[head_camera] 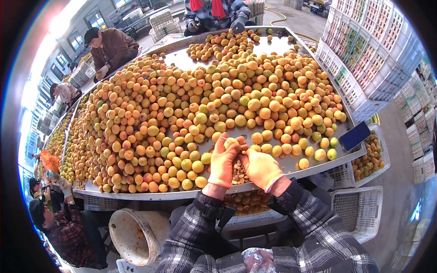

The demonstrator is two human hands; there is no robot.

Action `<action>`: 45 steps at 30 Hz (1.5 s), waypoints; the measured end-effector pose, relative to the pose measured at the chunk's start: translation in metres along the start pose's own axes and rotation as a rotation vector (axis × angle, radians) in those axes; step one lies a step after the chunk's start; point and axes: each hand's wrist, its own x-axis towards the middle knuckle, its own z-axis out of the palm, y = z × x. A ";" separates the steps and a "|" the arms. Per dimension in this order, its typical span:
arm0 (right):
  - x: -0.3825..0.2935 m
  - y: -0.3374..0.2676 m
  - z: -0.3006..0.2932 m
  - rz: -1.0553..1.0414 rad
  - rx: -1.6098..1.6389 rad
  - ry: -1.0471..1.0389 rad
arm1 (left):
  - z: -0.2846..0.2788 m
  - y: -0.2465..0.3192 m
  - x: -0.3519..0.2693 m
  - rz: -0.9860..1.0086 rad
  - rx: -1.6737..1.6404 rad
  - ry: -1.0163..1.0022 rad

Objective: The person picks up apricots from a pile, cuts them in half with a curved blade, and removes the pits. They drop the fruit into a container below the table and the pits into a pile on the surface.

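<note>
Both hands wear orange gloves and meet above the near edge of a metal table [164, 196] heaped with apricots [143, 102]. My left hand [224, 160] holds a yellow-orange apricot [230, 142] between its fingers; a thin pale tool or blade tip [223, 138] shows beside the fruit. Close against it, my right hand [261, 165] has its fingers bent by the apricot; what they grip is hidden. Beneath and between the hands lies a pile of brown apricot stones [239, 173]. Below the table's edge stands a crate of apricots [247, 201].
A phone [355, 135] lies on the table's right corner. White crates [362, 61] are stacked at the right; an apricot-filled crate [385, 163] and another crate [377, 215] stand below. A white bucket [133, 235] is at lower left. Co-workers sit opposite and left.
</note>
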 end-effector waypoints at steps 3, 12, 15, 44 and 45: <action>-0.003 -0.002 0.000 0.022 -0.018 0.006 | -0.005 0.003 0.001 0.072 0.078 -0.012; -0.008 -0.014 0.008 0.051 -0.126 0.050 | -0.014 0.004 0.007 -0.058 -0.313 0.008; -0.008 -0.018 0.014 0.077 -0.156 0.039 | -0.018 0.003 0.009 0.096 -0.137 0.042; -0.008 -0.012 -0.008 -0.050 0.285 -0.082 | -0.045 0.025 0.017 -0.048 -0.442 0.184; -0.008 -0.015 -0.011 -0.017 0.453 -0.046 | -0.041 0.024 0.015 -0.056 -0.441 0.182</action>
